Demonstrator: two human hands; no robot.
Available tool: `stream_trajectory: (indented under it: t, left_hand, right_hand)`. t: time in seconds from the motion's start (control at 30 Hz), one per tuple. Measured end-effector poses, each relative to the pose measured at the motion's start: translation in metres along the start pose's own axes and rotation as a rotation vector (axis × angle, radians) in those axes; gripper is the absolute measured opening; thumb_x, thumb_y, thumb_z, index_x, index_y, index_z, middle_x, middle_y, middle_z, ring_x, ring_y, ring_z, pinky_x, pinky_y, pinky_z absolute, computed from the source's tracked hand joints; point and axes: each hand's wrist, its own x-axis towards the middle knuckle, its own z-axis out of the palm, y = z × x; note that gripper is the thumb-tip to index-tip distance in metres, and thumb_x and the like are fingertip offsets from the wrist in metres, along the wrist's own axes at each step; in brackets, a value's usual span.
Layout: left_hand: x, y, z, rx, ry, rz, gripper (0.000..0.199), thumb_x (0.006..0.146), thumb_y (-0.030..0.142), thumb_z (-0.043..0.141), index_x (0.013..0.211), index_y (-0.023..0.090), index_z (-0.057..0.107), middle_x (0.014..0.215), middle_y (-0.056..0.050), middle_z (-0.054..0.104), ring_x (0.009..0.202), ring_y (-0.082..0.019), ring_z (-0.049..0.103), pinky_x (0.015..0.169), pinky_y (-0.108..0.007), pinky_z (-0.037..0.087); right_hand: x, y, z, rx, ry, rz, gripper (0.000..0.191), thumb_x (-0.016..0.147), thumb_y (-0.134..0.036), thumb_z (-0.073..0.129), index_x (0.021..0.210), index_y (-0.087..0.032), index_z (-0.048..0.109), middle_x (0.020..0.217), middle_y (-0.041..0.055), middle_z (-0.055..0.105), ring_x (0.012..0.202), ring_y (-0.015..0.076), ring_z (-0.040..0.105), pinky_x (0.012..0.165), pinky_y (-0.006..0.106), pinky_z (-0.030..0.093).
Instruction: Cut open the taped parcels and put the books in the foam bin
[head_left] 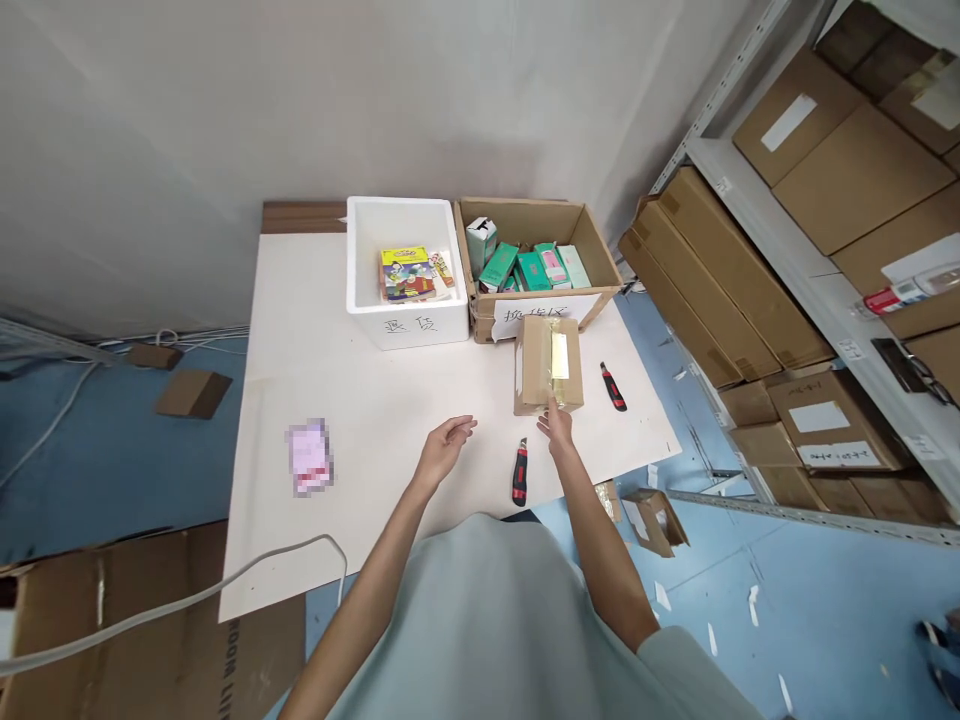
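My right hand [556,424] touches the near edge of a small taped cardboard box [531,365] with a white label, its fingers apart. My left hand [444,449] hovers over the white table [300,350], holding nothing, its fingers loosely spread. Between my hands, nearer the table's front edge, lies a red and black box cutter [520,474]. A second cutter [613,387] rests right of the box.
Behind stand a white foam bin [407,325] with booklets and an open carton [592,240] with green boxes. A blurred pink item [310,457] lies at left. Shelves [787,240] of cartons line the right; a grey cable [180,603] crosses the front left.
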Motion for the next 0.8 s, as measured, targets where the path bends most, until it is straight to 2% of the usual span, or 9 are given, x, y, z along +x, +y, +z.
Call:
stream_trajectory:
  t: [0.13, 0.27, 0.37, 0.43, 0.5, 0.57, 0.67, 0.73, 0.8]
  left_hand:
    - [0.023, 0.017, 0.015, 0.032, 0.053, 0.038, 0.062, 0.084, 0.065, 0.076, 0.126, 0.019, 0.078, 0.137, -0.020, 0.083, 0.125, -0.036, 0.079, 0.119, -0.057, 0.057]
    - [0.052, 0.041, 0.042, 0.126, 0.136, 0.099, 0.053, 0.091, 0.059, 0.073, 0.127, 0.020, 0.079, 0.145, -0.019, 0.080, 0.132, -0.035, 0.076, 0.118, -0.053, 0.058]
    - [0.073, 0.064, 0.064, 0.205, 0.200, 0.164, 0.056, 0.097, 0.053, 0.070, 0.143, 0.021, 0.073, 0.160, -0.019, 0.070, 0.137, -0.035, 0.073, 0.114, -0.052, 0.061]
    - [0.085, 0.080, 0.076, 0.282, 0.213, 0.252, 0.062, 0.100, 0.049, 0.069, 0.155, 0.021, 0.066, 0.169, -0.019, 0.062, 0.148, -0.036, 0.066, 0.119, -0.053, 0.058]
    - [0.094, 0.093, 0.086, 0.392, 0.192, 0.359, 0.067, 0.101, 0.047, 0.069, 0.162, 0.022, 0.061, 0.175, -0.019, 0.056, 0.161, -0.037, 0.054, 0.129, -0.057, 0.050]
    - [0.101, 0.102, 0.098, 0.507, 0.131, 0.447, 0.069, 0.101, 0.046, 0.070, 0.165, 0.022, 0.060, 0.179, -0.017, 0.051, 0.170, -0.038, 0.043, 0.140, -0.059, 0.036]
    - [0.104, 0.107, 0.119, 0.648, 0.008, 0.508, 0.067, 0.103, 0.044, 0.070, 0.166, 0.022, 0.061, 0.180, -0.014, 0.052, 0.175, -0.042, 0.032, 0.144, -0.063, 0.022]
    - [0.102, 0.107, 0.131, 0.739, -0.024, 0.519, 0.062, 0.104, 0.040, 0.066, 0.164, 0.021, 0.064, 0.174, -0.016, 0.057, 0.173, -0.046, 0.033, 0.143, -0.068, 0.019]
    - [0.098, 0.107, 0.137, 0.829, 0.007, 0.524, 0.057, 0.106, 0.037, 0.062, 0.161, 0.020, 0.066, 0.162, -0.019, 0.065, 0.162, -0.046, 0.046, 0.142, -0.071, 0.020]
  right_hand:
    - [0.006, 0.008, 0.000, 0.019, -0.051, 0.008, 0.072, 0.084, -0.088, 0.075, 0.111, -0.022, 0.073, 0.132, 0.0186, 0.080, 0.127, 0.0335, 0.077, 0.097, 0.042, 0.069]
    - [0.008, 0.012, -0.010, 0.052, -0.126, 0.069, 0.061, 0.083, -0.079, 0.082, 0.106, -0.023, 0.074, 0.130, 0.0186, 0.079, 0.125, 0.0368, 0.080, 0.101, 0.049, 0.069]
    - [0.003, 0.022, -0.026, 0.083, -0.196, 0.126, 0.056, 0.082, -0.073, 0.089, 0.104, -0.023, 0.074, 0.136, 0.0184, 0.078, 0.126, 0.0385, 0.081, 0.104, 0.050, 0.068]
    - [-0.003, 0.033, -0.041, 0.112, -0.280, 0.160, 0.054, 0.082, -0.070, 0.091, 0.103, -0.024, 0.073, 0.135, 0.0171, 0.079, 0.129, 0.0393, 0.080, 0.108, 0.051, 0.066]
    - [-0.011, 0.047, -0.056, 0.137, -0.374, 0.184, 0.055, 0.081, -0.071, 0.093, 0.103, -0.024, 0.074, 0.133, 0.0154, 0.080, 0.133, 0.0396, 0.079, 0.113, 0.051, 0.063]
    - [-0.017, 0.061, -0.069, 0.157, -0.434, 0.193, 0.060, 0.078, -0.075, 0.094, 0.105, -0.025, 0.075, 0.134, 0.0145, 0.081, 0.136, 0.0390, 0.077, 0.116, 0.051, 0.061]
    - [-0.020, 0.073, -0.080, 0.179, -0.460, 0.196, 0.069, 0.073, -0.080, 0.095, 0.110, -0.025, 0.076, 0.139, 0.0141, 0.080, 0.136, 0.0371, 0.077, 0.117, 0.049, 0.059]
    - [-0.017, 0.076, -0.084, 0.162, -0.456, 0.197, 0.071, 0.073, -0.082, 0.094, 0.111, -0.025, 0.076, 0.138, 0.0144, 0.081, 0.133, 0.0363, 0.078, 0.115, 0.048, 0.060]
    - [-0.012, 0.074, -0.090, 0.131, -0.447, 0.187, 0.072, 0.072, -0.084, 0.092, 0.110, -0.025, 0.077, 0.135, 0.0142, 0.082, 0.132, 0.0368, 0.078, 0.113, 0.049, 0.061]
